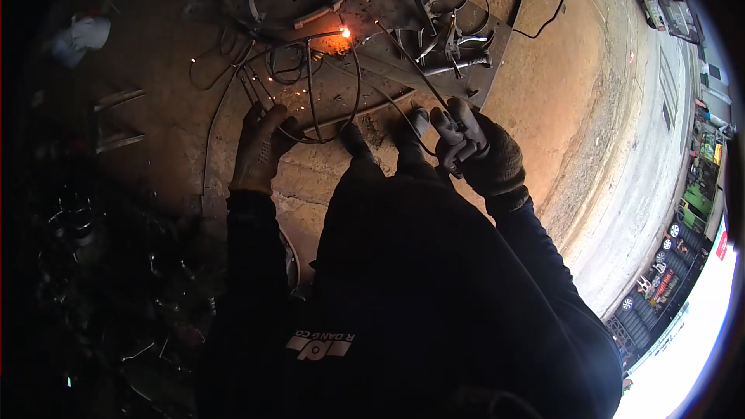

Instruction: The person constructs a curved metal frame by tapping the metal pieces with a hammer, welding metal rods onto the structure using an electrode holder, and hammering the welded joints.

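Dark cloth [434, 287] — thin curved rod [359, 87]

Below and right of the left hand's [258, 154] fingers [273, 118], a dark top [419, 264] bears upside-down white lettering [324, 336] and a white emblem [318, 348]. Far beyond the right hand's [494, 157] fingers, a bright panel [702, 310] carries a red patch [722, 247] and blurred, unreadable marks [669, 339].

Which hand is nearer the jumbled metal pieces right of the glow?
Right. In view, the right hand is just below the metal pieces; the left hand is farther, lower left.
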`<state>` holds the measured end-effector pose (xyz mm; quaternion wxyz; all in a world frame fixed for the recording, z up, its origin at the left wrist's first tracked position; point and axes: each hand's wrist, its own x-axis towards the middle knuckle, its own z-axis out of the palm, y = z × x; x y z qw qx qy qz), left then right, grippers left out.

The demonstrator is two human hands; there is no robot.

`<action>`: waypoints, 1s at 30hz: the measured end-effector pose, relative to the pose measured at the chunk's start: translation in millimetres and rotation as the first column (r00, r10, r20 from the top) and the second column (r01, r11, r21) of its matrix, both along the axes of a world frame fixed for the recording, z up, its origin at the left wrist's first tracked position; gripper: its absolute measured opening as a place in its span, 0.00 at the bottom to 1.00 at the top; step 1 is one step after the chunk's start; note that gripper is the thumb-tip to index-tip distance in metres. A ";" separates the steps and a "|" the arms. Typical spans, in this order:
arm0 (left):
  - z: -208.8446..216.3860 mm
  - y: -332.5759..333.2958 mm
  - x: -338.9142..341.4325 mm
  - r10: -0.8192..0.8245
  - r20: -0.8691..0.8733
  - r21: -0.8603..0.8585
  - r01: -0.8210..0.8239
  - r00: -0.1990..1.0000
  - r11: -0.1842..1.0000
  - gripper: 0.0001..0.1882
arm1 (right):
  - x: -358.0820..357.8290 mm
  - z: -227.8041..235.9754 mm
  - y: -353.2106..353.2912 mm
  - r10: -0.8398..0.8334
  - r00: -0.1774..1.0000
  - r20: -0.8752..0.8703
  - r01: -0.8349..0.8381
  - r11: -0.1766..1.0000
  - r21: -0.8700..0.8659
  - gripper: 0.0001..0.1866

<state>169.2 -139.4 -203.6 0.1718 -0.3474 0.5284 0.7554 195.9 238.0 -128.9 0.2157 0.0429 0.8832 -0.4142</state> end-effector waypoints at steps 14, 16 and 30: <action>0.9 6.0 9.6 -0.007 -0.076 -0.078 0.001 0.997 0.997 0.48 | 16.0 9.1 7.3 -0.222 0.951 -0.215 0.263 0.947 0.184 0.17; -9.7 2.2 7.9 -0.016 -0.081 -0.051 0.012 0.997 0.999 0.48 | 19.8 0.6 16.2 -0.286 0.952 -0.109 0.298 0.947 0.117 0.20; -7.8 18.4 22.6 -0.059 -0.408 -0.261 -0.054 0.911 0.964 0.47 | 50.7 -30.3 30.9 -0.346 0.883 -0.318 0.396 0.912 0.108 0.20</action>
